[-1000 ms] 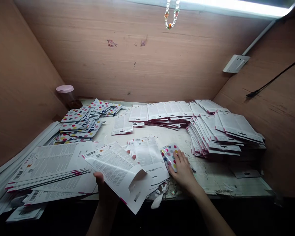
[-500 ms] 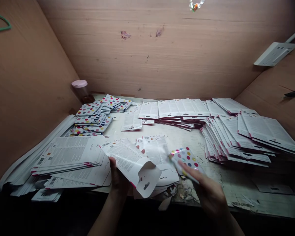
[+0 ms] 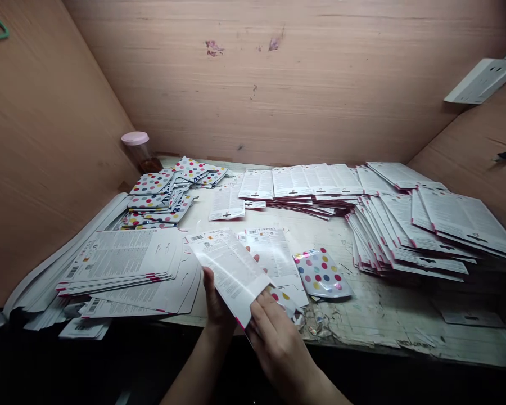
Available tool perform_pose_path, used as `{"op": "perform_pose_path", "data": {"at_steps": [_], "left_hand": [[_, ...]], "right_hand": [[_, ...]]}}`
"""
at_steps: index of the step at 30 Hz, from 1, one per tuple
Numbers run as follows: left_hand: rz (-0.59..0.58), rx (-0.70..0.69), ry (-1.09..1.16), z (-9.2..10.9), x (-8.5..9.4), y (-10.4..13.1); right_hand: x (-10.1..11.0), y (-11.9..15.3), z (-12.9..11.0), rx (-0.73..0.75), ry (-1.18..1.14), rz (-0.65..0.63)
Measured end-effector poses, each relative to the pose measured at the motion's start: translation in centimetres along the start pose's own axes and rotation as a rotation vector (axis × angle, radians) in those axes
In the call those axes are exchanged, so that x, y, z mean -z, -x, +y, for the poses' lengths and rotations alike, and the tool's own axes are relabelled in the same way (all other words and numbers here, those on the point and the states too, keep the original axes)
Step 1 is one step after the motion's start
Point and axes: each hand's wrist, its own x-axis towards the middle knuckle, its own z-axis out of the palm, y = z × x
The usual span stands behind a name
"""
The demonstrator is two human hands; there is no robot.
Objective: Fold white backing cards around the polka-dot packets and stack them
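Note:
My left hand (image 3: 217,301) grips a white printed sleeve (image 3: 230,267) from its left side and underneath, with fingertips showing at its far edge. At the sleeve's near end, my right hand (image 3: 276,332) has its fingers closed on a polka-dot packet (image 3: 283,299), which is partly inside the opening. The fingers hide much of that packet. Just to the right, another polka-dot packet (image 3: 321,274) lies flat on the table. More printed sleeves (image 3: 274,259) lie beneath and behind the held one.
Flat sleeves (image 3: 122,256) are stacked at the left, below a pile of dotted packets (image 3: 152,201). Filled-looking sleeves (image 3: 409,230) cover the right and back. A pink-lidded jar (image 3: 141,151) stands in the back left corner. Wooden panels (image 3: 244,84) enclose the table.
My right hand has moved left with a dotted packet to the sleeve's opening, and the packet is now partly inside. The other dotted packet lies uncovered on the table.

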Motion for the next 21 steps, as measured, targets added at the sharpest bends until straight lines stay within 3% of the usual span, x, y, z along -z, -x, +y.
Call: {"op": "perform_pose_path", "data": {"at_steps": [2,4,8,10,13,16,18,19,21], "left_hand": [[0.026,-0.062,-0.004,0.4,-0.1,0.2],[0.004,-0.07,-0.023,0.2,0.0,0.5],[-0.083,0.104,-0.114,-1.5,0.3,0.4],[0.005,0.064,-0.265,-1.6,0.9,-0.5],[0.173,-0.072,-0.53,-0.8,2.3,-2.4],[0.25,-0.205,-0.68,-0.7,3.7,-3.4],[0.318,-0.442,-0.976,-1.2,4.5,-3.1],[0.315,-0.572,-1.176,-1.4,4.9,-2.6],[0.14,-0.719,-1.544,-1.7,5.8,-1.2]], "right_hand": [[-0.3,0.0,0.1,0.037,-0.026,-0.057],[-0.7,-0.4,0.6,-0.017,-0.076,-0.12],[-1.1,-1.7,0.9,-0.232,-0.213,-0.221],[0.2,-1.6,0.7,-0.223,-0.214,-0.309],[3.1,-0.4,1.5,-0.186,-0.13,-0.357],[4.0,0.0,4.4,-0.276,-0.017,-0.151],[3.0,-0.3,6.8,-0.287,0.034,-0.048],[2.2,-0.5,7.8,-0.273,0.046,-0.036],[0.9,-0.8,9.0,-0.261,0.054,-0.048]]}}
